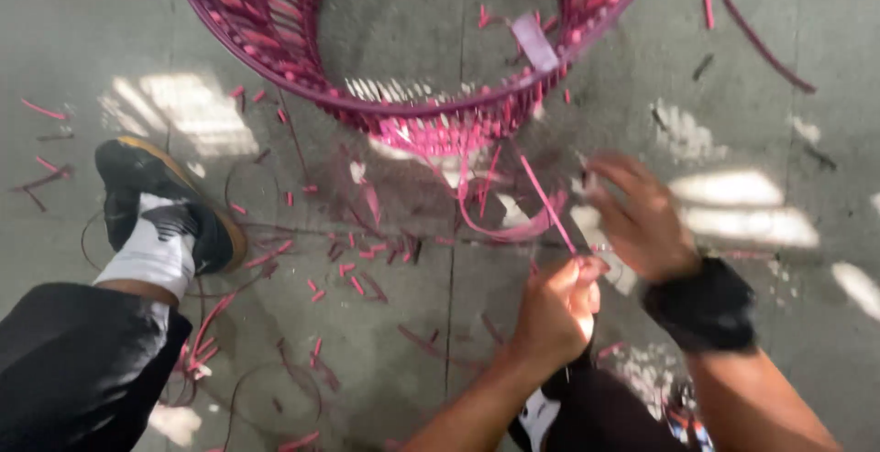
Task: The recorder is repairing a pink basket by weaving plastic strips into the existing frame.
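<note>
Below the basket (412, 108), the left hand (555, 310) is clenched around a pink strip (547, 203) that runs up from its fist toward the basket's rim. The right hand (642, 218), just beside the strip, is blurred; its grip cannot be told. Pink scraps (357, 259) litter the floor (92, 21) left of the hands.

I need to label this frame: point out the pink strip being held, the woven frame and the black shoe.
pink strip (546, 203), head view, mid-length.
woven frame (431, 122), head view, near rim.
black shoe (137, 172), head view, upper.
</note>
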